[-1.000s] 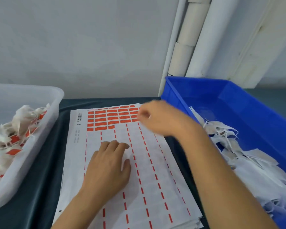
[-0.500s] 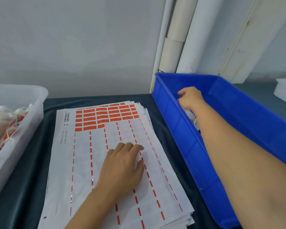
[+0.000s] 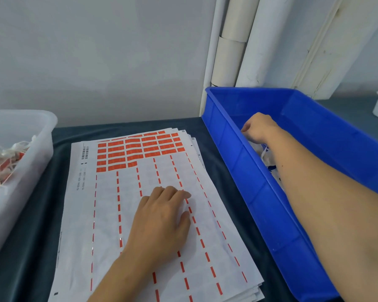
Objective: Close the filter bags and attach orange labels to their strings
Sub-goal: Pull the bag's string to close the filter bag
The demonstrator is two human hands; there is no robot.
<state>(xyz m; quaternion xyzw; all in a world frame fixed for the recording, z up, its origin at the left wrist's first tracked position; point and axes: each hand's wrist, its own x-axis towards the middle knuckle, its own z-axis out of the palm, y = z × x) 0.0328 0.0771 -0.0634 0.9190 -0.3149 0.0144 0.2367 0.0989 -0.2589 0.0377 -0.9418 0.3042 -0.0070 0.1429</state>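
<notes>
**Right hand down in the blue bin, bags just under its fingers**

The right hand (image 3: 256, 128) reaches over the near wall of the blue bin (image 3: 244, 171) and hangs low inside it. The white filter bags (image 3: 268, 158) lie heaped on the bin floor, directly below and slightly nearer than the fingers, so the coming pick is likely a short drop downward. The fingers are curled downward and bunched; the bin wall and the arm hide the tips, so I cannot tell whether they already pinch a bag or its string.

The left hand (image 3: 162, 216) rests flat on the label sheet (image 3: 92, 225), fingers nearly straight and together, holding nothing. The remaining orange labels (image 3: 138, 150) fill the sheet's far end, beyond the left fingertips. At far left, the clear tub (image 3: 31, 153) holds finished bags already tagged orange. The right hand is far nearer to the bags.
</notes>
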